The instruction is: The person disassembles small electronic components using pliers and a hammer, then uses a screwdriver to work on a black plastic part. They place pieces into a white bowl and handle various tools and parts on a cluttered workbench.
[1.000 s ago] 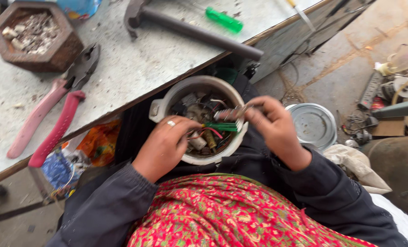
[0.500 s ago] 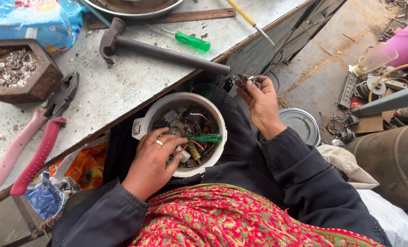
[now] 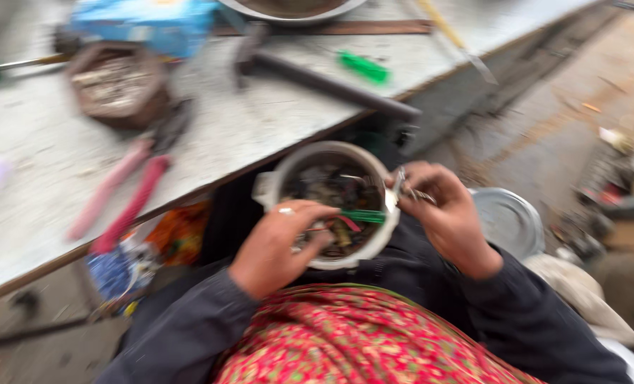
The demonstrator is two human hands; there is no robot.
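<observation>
The left hand point(image 3: 278, 245) lies over the near side of a round white pot point(image 3: 331, 206), fingers curled down among the blurred metal odds and a green-handled tool point(image 3: 363, 215) inside; whether it grips anything cannot be told. The right hand point(image 3: 445, 213) sits at the pot's right rim, fingertips pinching small metal pieces point(image 3: 411, 190). Beyond the hands, a workbench point(image 3: 246, 135) carries red-handled pliers point(image 3: 121, 195) and a hammer point(image 3: 317, 78). A metal lid point(image 3: 509, 220) lies right of the right hand.
</observation>
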